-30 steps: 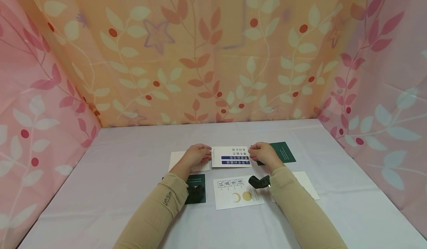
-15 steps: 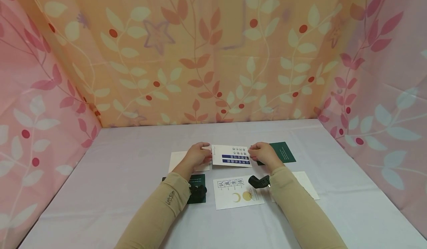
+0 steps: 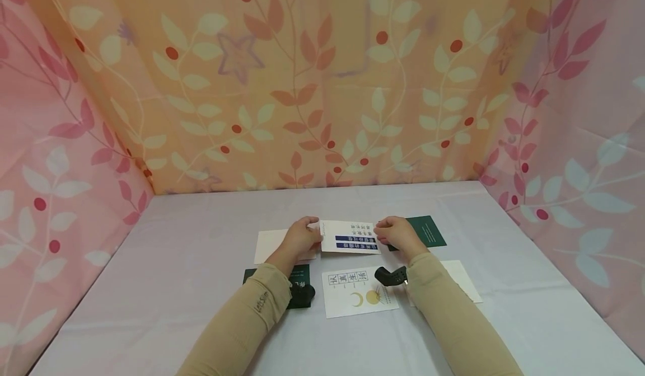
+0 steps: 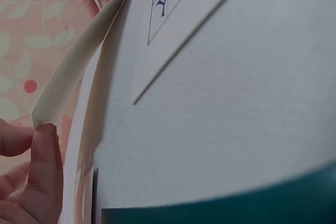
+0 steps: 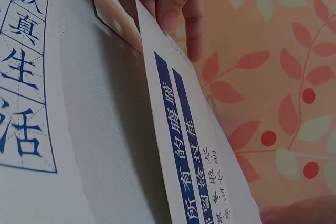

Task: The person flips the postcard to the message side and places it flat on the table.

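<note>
Both hands hold a white card (image 3: 347, 229) with two blue bands of printed characters, one hand at each short end. My left hand (image 3: 300, 237) pinches the left end between thumb and fingers; in the left wrist view its fingertips (image 4: 44, 142) grip a corner. At the right end, my right hand (image 3: 398, 234) pinches the edge, and only part of its thumb (image 5: 294, 212) shows low in the right wrist view. Tilted and slightly bowed, the card (image 5: 168, 119) stands off the white cloth, casting a shadow below it.
Nearer me lies a white card with a sun and moon (image 3: 355, 303). Green cards lie at the back right (image 3: 429, 231) and front left (image 3: 300, 275). A pale card (image 3: 267, 244) lies beyond my left wrist, another (image 3: 461, 278) by my right forearm. Patterned curtains (image 3: 322, 113) surround the table.
The card has tilted in my hands, its near edge now standing off the cloth. My left hand and wrist have turned and shifted slightly right; my right hand has barely moved.
</note>
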A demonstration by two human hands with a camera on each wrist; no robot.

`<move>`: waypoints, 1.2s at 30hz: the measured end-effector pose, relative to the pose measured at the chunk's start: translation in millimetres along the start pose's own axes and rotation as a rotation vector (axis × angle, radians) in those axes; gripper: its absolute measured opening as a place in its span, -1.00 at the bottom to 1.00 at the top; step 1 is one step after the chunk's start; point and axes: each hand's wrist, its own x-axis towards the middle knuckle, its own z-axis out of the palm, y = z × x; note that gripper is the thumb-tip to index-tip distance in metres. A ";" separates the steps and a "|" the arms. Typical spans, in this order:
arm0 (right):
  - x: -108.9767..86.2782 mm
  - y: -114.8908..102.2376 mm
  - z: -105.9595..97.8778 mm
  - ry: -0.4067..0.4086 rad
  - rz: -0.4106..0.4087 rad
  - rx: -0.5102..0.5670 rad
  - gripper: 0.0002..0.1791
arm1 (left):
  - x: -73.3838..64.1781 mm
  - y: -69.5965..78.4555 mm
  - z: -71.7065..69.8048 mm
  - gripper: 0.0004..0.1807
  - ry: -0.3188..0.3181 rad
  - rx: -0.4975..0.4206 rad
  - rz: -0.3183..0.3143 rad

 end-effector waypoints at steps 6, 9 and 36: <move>0.2 0.8 0.9 0.000 0.000 -0.011 -0.73 | -2.0 -1.0 0.4 -0.43 0.013 0.003 0.005; 0.3 1.1 0.9 0.000 0.002 -0.017 -0.72 | -2.6 -0.8 0.0 -0.42 0.009 0.001 0.008; 1.9 -1.7 -3.0 -0.007 -0.067 0.002 -0.81 | -3.7 0.1 -6.8 -0.71 -0.016 0.002 0.056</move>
